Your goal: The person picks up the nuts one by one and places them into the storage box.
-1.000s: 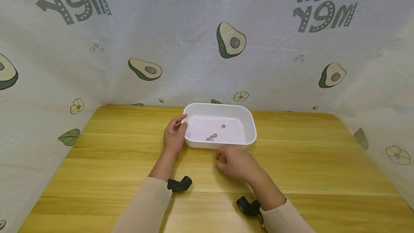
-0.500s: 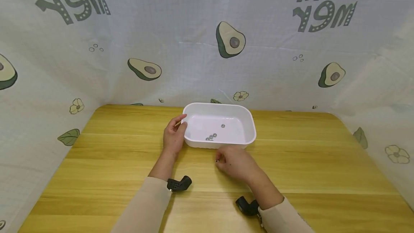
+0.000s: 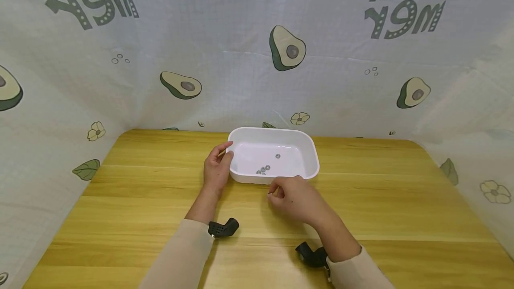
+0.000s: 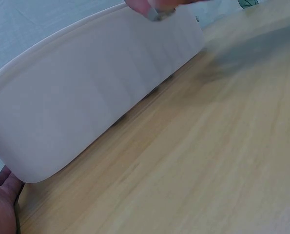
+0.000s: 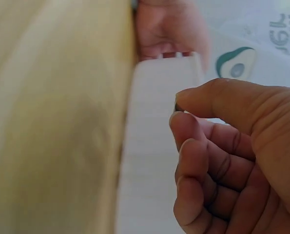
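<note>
A white plastic tray (image 3: 305,176) with rounded corners stands on the wooden table. Several small metal nuts (image 3: 263,170) lie in it near the front wall, and another nut (image 3: 278,156) sits farther back. My left hand (image 3: 216,171) holds the tray's left end, its thumb near the rim. In front of the tray, above the tabletop, my right hand (image 3: 297,197) pinches a hex nut (image 4: 157,14) between thumb and index finger. The right wrist view shows only a dark sliver of this nut (image 5: 177,107); the fingertips hide the rest.
The light wooden table (image 3: 140,200) extends to both sides and in front. A pale curtain (image 3: 241,79) with avocado prints hangs behind it. Black wrist cameras, left (image 3: 223,228) and right (image 3: 311,255), sit by the sleeves.
My right hand has risen slightly toward the tray's front rim, with the nut between its fingertips. The left hand and the tray stay where they were.
</note>
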### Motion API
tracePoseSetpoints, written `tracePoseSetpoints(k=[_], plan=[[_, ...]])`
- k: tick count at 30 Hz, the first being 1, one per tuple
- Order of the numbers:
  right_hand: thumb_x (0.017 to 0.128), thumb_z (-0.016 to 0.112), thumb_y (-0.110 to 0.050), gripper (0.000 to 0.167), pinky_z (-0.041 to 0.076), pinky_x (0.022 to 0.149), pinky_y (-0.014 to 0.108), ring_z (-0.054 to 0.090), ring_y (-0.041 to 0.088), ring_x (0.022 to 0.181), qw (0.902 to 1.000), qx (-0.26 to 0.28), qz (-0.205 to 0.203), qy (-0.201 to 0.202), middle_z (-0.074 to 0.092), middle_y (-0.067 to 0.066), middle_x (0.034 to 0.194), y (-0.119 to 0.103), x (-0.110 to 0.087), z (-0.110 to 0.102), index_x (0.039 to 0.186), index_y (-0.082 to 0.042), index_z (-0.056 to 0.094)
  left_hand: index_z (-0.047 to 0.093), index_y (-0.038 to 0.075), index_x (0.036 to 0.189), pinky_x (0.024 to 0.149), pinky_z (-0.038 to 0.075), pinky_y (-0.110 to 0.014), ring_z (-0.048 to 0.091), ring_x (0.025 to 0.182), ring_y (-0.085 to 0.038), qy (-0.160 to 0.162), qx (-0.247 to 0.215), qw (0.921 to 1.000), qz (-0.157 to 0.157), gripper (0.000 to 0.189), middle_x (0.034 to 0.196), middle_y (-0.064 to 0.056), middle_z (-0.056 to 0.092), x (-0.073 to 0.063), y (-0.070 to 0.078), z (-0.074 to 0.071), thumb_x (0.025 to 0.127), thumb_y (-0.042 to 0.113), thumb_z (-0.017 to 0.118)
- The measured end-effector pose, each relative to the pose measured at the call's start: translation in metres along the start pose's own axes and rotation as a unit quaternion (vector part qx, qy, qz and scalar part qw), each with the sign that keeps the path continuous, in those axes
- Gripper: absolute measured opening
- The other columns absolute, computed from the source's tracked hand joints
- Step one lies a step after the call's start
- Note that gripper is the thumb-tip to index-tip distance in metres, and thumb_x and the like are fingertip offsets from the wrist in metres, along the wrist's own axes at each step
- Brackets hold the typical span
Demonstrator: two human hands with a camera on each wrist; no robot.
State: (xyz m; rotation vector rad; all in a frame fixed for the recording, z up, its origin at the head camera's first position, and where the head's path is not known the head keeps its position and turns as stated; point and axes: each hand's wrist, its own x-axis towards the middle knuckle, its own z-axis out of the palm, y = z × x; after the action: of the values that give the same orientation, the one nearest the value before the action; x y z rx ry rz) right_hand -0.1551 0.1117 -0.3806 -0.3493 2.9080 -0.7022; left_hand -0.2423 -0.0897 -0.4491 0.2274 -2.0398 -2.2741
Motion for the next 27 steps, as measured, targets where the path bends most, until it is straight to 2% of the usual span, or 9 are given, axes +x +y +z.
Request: tracePoseSetpoints(k=[9,18,27], plan=[[0.091,0.075,-0.023,0.005,0.044,0.056,0.022,0.051,0.007,0.059,0.9998,0.009,-0.011,0.016,0.060,-0.011,0.066,-0.0032,-0.0013,-0.0088,0.089,-0.019,0.073,0.068,0.015,0.131,0.109,0.050,-0.042,0.056,0.128,-0.026,0.001,-0.006,1.0000,-0.002,0.034,0.146,-0.003,0.055,-0.0001,-0.0013,-0.0011,0.100,0.018,0.057],[0.091,0.075,-0.024,0.007,0.043,0.056,0.022,0.050,0.007,0.058,0.9992,0.006,-0.031,0.026,0.058,-0.011,0.065,-0.0040,0.0003,-0.0093,0.087,-0.019,0.072,0.069,0.010,0.130,0.097,0.053,-0.029,0.060,0.124,-0.027,0.010,-0.014,0.9997,0.020,0.034,0.144,-0.007,0.059,0.0002,-0.0023,0.0012,0.098,0.015,0.058],[0.091,0.075,-0.024,0.007,0.042,0.056,0.022,0.050,0.006,0.057,0.9991,0.011,-0.034,0.025,0.058,-0.011,0.065,-0.0049,0.0011,-0.0083,0.086,-0.019,0.072,0.068,0.011,0.130,0.099,0.053,-0.031,0.060,0.124,-0.026,0.009,-0.014,0.9997,0.015,0.034,0.144,-0.006,0.058,0.0012,-0.0021,0.0009,0.098,0.016,0.057]])
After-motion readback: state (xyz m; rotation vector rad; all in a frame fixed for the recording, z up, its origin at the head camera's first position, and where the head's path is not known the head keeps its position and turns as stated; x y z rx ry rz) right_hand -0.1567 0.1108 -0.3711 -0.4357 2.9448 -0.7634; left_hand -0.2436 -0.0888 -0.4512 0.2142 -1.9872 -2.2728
